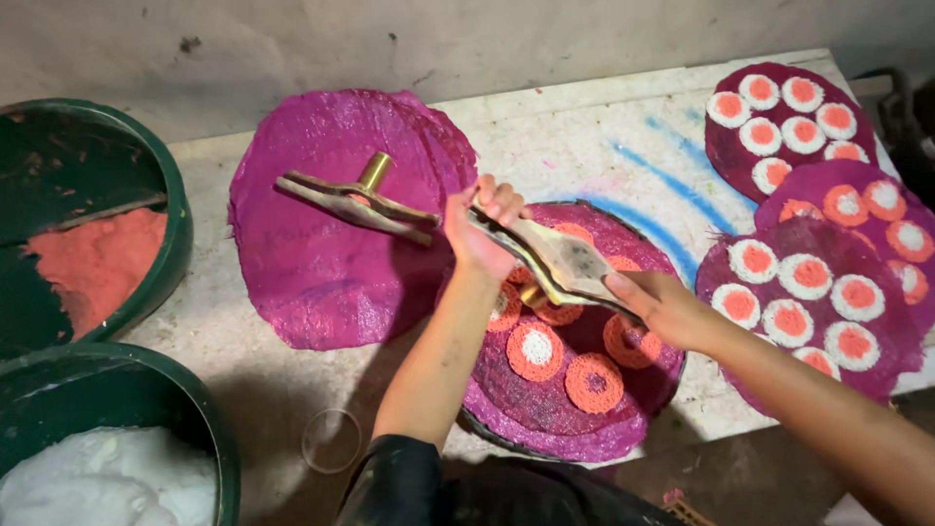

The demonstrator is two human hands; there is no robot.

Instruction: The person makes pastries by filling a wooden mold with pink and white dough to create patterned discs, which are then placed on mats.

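Nearest us, white paste fills one green tub (209,458); our left hand (477,229) and right hand (657,307) each clamp an end of the wooden press (555,258) above the magenta disc (575,409) on the desk (584,136).

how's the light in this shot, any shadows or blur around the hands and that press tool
Head view: soft, fairly even light on the table, dimmer in the lower corners. Left hand and right hand look slightly soft but readable, both on the handled press. The left forearm throws a shadow over the plain magenta sheet. No strong glare. Mild wide-angle bending at the green tubs.
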